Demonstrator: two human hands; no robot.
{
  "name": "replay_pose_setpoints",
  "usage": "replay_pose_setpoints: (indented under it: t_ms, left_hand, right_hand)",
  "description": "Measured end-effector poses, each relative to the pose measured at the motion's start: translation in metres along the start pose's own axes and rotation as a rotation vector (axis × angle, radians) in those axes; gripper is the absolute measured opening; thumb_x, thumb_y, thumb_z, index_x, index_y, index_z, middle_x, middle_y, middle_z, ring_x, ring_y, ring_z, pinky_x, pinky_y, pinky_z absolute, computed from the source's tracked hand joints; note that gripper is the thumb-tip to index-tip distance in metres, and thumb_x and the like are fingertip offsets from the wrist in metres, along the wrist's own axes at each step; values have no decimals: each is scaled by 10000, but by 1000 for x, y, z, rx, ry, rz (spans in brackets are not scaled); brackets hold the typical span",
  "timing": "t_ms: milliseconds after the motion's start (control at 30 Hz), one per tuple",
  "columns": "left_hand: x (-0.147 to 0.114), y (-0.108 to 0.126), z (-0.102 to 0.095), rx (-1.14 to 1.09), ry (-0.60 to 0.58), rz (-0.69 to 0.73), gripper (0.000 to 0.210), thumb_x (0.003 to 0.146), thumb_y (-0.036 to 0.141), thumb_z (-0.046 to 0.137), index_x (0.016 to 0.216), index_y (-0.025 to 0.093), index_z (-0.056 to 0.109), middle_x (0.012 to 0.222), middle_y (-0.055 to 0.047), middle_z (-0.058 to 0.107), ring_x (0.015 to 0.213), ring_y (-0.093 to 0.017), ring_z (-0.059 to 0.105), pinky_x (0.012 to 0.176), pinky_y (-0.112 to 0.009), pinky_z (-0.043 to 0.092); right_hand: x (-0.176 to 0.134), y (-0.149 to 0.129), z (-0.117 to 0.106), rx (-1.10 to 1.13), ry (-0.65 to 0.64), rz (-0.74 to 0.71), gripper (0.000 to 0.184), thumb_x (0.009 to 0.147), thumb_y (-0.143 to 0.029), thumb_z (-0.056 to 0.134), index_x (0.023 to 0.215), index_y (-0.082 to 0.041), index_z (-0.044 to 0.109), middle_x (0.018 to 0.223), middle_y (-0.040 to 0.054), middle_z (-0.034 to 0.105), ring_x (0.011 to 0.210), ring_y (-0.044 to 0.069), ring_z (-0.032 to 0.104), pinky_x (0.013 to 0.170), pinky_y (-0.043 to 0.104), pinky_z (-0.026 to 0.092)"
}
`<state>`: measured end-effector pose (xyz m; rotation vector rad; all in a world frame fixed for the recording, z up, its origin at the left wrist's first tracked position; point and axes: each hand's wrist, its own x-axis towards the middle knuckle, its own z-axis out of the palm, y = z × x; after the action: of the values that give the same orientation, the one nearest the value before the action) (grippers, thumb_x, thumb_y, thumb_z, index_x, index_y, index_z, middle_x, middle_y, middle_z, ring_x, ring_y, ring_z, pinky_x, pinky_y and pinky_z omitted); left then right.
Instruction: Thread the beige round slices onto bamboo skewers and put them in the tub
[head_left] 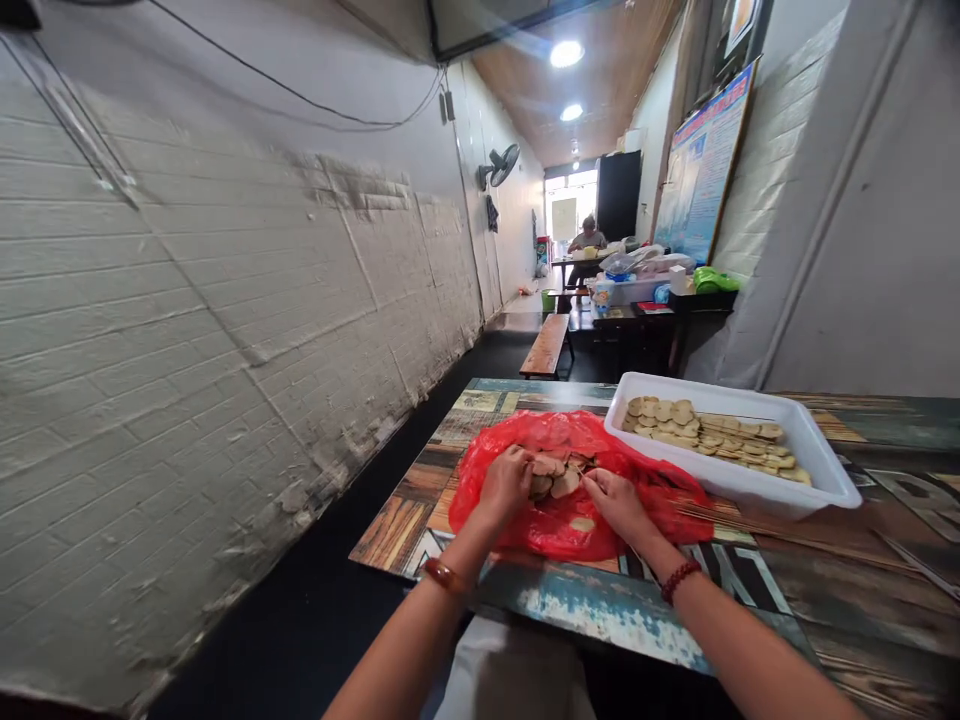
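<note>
A red plastic bag (491,440) lies spread out on the table, with a heap of thin, pale potato slices (564,484) on it. At the heap's left edge is my left hand (507,485), its fingers curled in; whatever they hold is hidden. My right hand (611,498) is closed in a pinch at the right side of the slices, on something too thin to make out. Several bamboo skewers (757,525) lie to the right, partly over the bag. Behind them, a white plastic tub (829,470) holds rows of skewered slices (739,440).
The patterned table (592,605) has its left edge beside a dark floor and a white brick wall (225,350). Beyond stand a wooden bench (546,345) and a table piled with bags (645,262). Farther back, a person (587,240) sits at another table.
</note>
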<state>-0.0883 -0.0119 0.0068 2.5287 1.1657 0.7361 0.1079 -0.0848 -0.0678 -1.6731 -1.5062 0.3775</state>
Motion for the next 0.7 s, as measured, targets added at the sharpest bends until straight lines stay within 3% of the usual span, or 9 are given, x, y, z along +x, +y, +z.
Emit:
replay_pose_setpoints:
  t_ms: [100,267,467,700]
  left_hand:
    - [17,-1,2,60,-75,1,187,810,169,475,875,160,650,929,-112,654,862,-199,600,792,-295,436]
    - [27,-4,6,98,-161,-23,152,781,217,536,836,150,660,921,-128,661,857,-223,602,804,-310,434]
    - [32,-7,6,78,-150,-67,149,717,207,590,824,145,672,923,-123,653,852,-225,588,793,-308,428]
    - [42,-20,9,-37,-112,-130,84,625,132,582,677,144,647,686,-35,613,680,-161,538,663,-260,403]
  right_hand:
    - [-1,-1,-3,38,4,-9,246,912,-335,547,1059,-143,594,996,36,637,806,138,630,714,326,533]
    - [-4,-3,-11,98,55,8,301,910,-348,450,808,-147,650,694,10,639,656,139,596,605,257,455]
    - [-6,-8,-18,141,84,20,335,847,-366,416,741,-163,662,616,12,621,595,154,563,561,242,382]
    - [-7,-13,-20,195,99,33,325,819,-386,448,714,-167,663,580,6,600,574,153,544,554,244,373]
